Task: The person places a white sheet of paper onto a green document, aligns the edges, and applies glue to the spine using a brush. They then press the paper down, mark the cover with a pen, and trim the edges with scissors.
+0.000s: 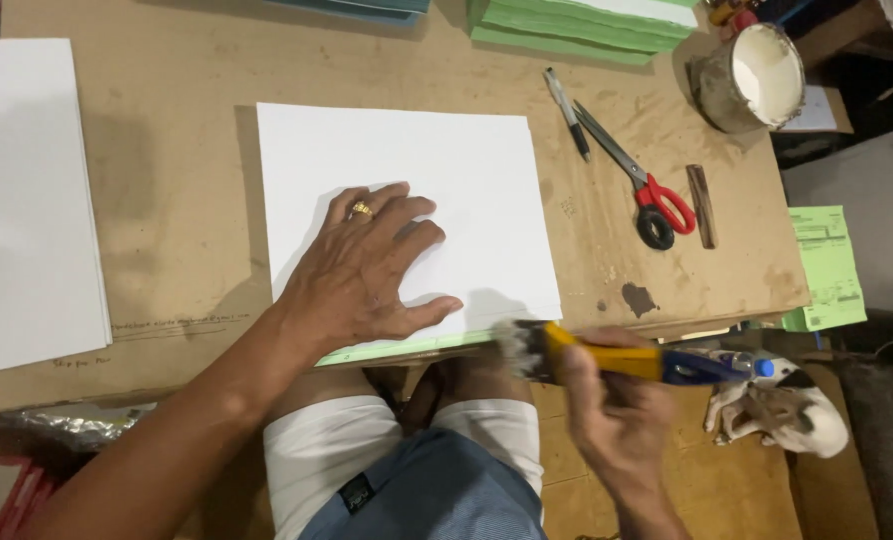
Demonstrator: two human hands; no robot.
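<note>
On smooth white paper stack (pixel 407 190), flat left hand (pixel 367 272); bristly yellow-handled brush (pixel 607 357).

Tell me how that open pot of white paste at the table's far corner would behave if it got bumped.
The pot looks squat and wide, so it probably slides rather than tips. It stands near the table edge, so a hard shove might send it off. Open and seemingly nearly full, it would likely slop; its smeared sides may be slippery.

At twelve to one o'clock on my counter (pixel 177 170) I see green paper stacks (pixel 577 25). A paste tin (pixel 752 78) sits at two, red-handled scissors (pixel 639 180) and a pen (pixel 567 112) beside it. White sheets (pixel 27 200) lie at nine; a small dog (pixel 782 415) rests at four.
</note>
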